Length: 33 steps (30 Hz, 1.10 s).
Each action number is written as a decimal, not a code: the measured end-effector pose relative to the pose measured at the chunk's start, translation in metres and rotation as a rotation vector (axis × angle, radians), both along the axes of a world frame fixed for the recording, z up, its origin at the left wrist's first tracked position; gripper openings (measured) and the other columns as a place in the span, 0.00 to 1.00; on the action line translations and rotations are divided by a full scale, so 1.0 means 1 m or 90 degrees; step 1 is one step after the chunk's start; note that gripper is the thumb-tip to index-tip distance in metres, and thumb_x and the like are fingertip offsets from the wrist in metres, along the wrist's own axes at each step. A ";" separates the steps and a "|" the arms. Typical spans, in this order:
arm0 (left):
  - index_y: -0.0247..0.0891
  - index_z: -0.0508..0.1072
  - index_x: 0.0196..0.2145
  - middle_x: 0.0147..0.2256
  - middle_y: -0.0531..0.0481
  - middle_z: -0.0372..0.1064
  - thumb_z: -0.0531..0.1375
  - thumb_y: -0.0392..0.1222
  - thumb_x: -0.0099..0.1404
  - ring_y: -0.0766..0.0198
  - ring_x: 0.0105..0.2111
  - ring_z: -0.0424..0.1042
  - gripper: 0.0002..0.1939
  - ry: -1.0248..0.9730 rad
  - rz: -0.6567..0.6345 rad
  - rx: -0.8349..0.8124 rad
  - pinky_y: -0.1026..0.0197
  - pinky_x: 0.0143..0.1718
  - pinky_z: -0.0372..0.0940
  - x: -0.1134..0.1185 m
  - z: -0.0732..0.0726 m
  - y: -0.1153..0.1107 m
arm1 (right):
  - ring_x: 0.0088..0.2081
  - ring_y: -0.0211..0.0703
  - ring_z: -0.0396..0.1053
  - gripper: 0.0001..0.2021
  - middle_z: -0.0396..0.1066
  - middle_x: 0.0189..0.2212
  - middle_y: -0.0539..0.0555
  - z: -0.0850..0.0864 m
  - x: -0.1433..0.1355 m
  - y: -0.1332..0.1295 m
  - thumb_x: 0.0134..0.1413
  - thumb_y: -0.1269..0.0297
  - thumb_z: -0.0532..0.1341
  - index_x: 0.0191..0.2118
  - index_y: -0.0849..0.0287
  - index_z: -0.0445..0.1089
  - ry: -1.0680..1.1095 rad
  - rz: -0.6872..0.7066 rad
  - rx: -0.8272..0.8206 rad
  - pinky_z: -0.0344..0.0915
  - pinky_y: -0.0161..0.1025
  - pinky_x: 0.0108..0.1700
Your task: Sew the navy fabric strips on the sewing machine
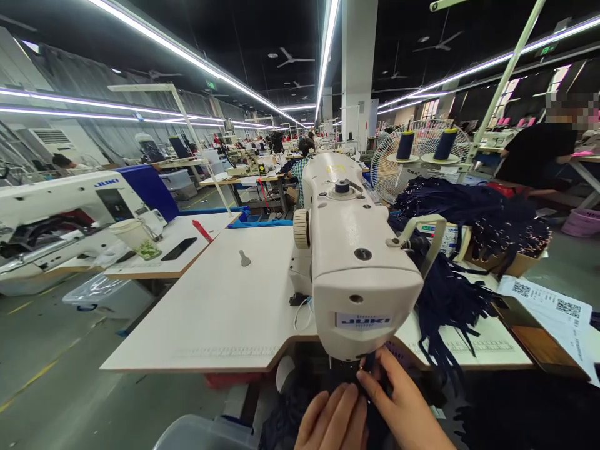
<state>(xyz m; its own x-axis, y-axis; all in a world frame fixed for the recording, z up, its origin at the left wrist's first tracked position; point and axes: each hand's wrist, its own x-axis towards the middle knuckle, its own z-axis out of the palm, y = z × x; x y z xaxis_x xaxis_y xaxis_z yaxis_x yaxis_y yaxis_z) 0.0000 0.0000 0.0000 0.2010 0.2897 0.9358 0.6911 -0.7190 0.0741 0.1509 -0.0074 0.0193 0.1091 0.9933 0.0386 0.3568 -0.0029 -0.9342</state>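
Navy fabric [370,400] sits under the sewing machine [356,262] head, pinched by the right hand [403,406]. Just beside it, the left hand [332,419] presses flat on the cloth, fingers unclenched.

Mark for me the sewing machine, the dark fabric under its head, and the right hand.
sewing machine [360,275], head view, on the cream front of its head.
dark fabric [370,365], head view, on the strip between the fingertips below the machine head.
right hand [403,406], head view, on the back of the hand.

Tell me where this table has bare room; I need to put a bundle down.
Left of the sewing machine, the white tabletop is bare except a small grey piece. Right of it, dark fabric strips and papers crowd the surface.
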 end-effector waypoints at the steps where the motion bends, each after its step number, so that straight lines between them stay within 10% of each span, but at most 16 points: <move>1: 0.40 0.77 0.37 0.36 0.55 0.78 0.48 0.37 0.74 0.71 0.40 0.75 0.17 0.014 -0.015 0.001 0.66 0.58 0.56 0.002 -0.004 0.002 | 0.38 0.46 0.67 0.11 0.67 0.35 0.53 0.001 0.000 0.002 0.58 0.55 0.57 0.40 0.56 0.67 0.038 -0.004 -0.014 0.67 0.41 0.44; 7: 0.47 0.78 0.39 0.38 0.62 0.78 0.50 0.42 0.74 0.73 0.39 0.76 0.15 0.077 -0.005 -0.004 0.62 0.63 0.46 -0.002 -0.001 0.008 | 0.46 0.47 0.67 0.13 0.69 0.37 0.51 0.016 0.001 0.007 0.54 0.59 0.62 0.44 0.55 0.66 0.290 0.019 -0.093 0.65 0.41 0.51; 17: 0.36 0.73 0.44 0.39 0.49 0.79 0.51 0.42 0.74 0.71 0.36 0.77 0.12 0.079 -0.036 -0.072 0.61 0.45 0.57 -0.020 0.006 0.012 | 0.46 0.47 0.68 0.17 0.72 0.41 0.53 0.023 -0.005 0.008 0.49 0.55 0.66 0.44 0.55 0.70 0.381 -0.018 -0.078 0.63 0.41 0.53; 33: 0.35 0.74 0.43 0.40 0.46 0.78 0.48 0.45 0.74 0.70 0.38 0.76 0.16 0.135 -0.071 -0.016 0.62 0.52 0.54 -0.027 0.009 0.030 | 0.50 0.48 0.69 0.19 0.74 0.46 0.55 0.024 -0.004 0.011 0.48 0.59 0.67 0.47 0.55 0.70 0.425 -0.019 -0.061 0.62 0.43 0.56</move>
<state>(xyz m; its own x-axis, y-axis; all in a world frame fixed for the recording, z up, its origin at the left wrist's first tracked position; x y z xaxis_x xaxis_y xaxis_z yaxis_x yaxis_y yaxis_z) -0.0273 0.0300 0.0090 0.4243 0.2779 0.8618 0.6094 -0.7916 -0.0448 0.1468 0.0038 0.0434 0.1067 0.9852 -0.1342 -0.2984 -0.0970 -0.9495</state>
